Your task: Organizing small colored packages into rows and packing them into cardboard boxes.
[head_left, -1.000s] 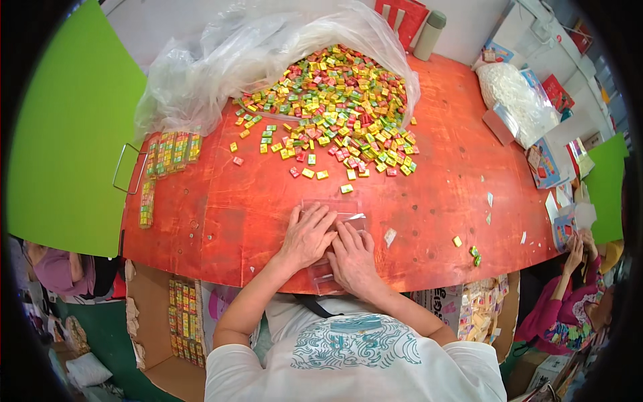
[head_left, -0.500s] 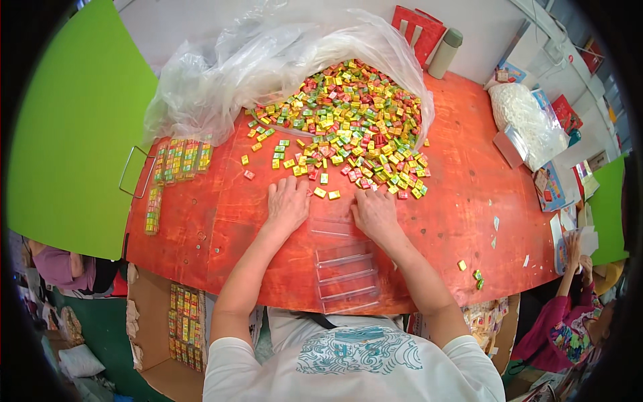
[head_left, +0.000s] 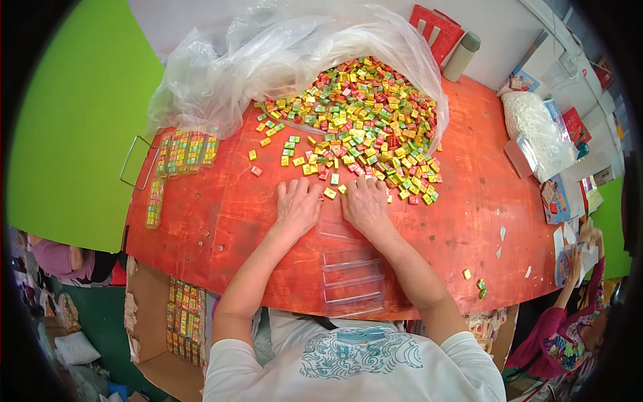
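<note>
My left hand (head_left: 299, 206) lies on the red table with its fingers apart and stretched toward a heap of small wrapped cubes (head_left: 375, 120) in yellow, green and red. Beside it, my right hand (head_left: 366, 204) reaches over the near edge of the heap, fingers spread and fingertips among the cubes. One yellow cube (head_left: 329, 193) sits between the two hands. I see no thing gripped in either hand, though the fingertips are partly hidden. Clear plastic strip cases (head_left: 353, 281) lie side by side near the table's front edge, and another clear strip (head_left: 338, 230) is between my wrists.
A large clear plastic bag (head_left: 201, 80) spreads behind and around the heap. Filled strips (head_left: 181, 154) lie at the left by a metal handle (head_left: 137, 164). A flask (head_left: 462, 57) stands at the back. Loose cubes (head_left: 467, 274) lie front right. A co-worker's hands (head_left: 575, 264) are at far right.
My right hand has shifted a little left and forward, closer to my left hand. The view has moved slightly. The clear strip cases lie as before.
</note>
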A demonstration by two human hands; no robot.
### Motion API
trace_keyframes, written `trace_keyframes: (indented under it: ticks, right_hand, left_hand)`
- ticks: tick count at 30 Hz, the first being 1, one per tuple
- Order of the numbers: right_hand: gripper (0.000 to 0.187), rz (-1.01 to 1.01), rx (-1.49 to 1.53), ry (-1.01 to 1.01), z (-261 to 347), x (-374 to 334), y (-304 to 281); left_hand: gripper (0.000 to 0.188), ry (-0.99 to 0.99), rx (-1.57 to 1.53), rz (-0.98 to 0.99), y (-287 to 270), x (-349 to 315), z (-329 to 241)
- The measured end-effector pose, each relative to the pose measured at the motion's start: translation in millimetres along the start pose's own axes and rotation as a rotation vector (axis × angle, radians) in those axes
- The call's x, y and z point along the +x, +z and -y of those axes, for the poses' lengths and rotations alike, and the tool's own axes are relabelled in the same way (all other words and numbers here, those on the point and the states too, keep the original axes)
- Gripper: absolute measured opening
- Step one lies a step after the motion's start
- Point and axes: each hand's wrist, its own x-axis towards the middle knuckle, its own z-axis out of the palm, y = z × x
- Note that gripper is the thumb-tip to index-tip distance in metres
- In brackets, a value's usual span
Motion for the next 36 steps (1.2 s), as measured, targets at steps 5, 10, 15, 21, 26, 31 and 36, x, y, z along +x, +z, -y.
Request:
trace_keyframes:
  ticks: [5, 10, 15, 21, 26, 31, 36]
  right_hand:
    - [0.018, 0.004, 0.048, -0.029, 10.8, 4.8, 1.8]
    - [0.016, -0.079, 0.073, -0.024, 0.0, 21.6, 1.0]
    - [0.019, 0.007, 0.048, -0.064, -1.9, 41.1, 7.5]
    - [0.018, 0.005, 0.091, -0.067, -26.5, 34.2, 10.0]
    - [0.015, -0.031, 0.084, -0.190, -29.8, 20.1, 7.6]
    - [0.018, 0.040, 0.164, -0.190, -28.1, 14.3, -3.6]
    - [0.028, 0.204, 0.180, -0.134, -46.9, -13.4, -34.1]
  left_hand:
    - [0.034, -0.001, 0.010, 0.062, 0.0, 4.1, 1.7]
    - [0.045, -0.044, -0.044, 0.083, -7.9, 4.5, -3.3]
    - [0.052, -0.130, -0.049, 0.102, -13.8, 2.8, -10.8]
    - [0.037, -0.127, -0.012, 0.164, -10.0, -5.0, 0.1]
    - [0.023, -0.148, 0.058, 0.156, -10.6, -6.3, -8.2]
    - [0.024, -0.148, 0.051, 0.123, -6.8, -6.2, -12.8]
    - [0.026, -0.168, 0.022, 0.111, -8.9, -5.6, -17.8]
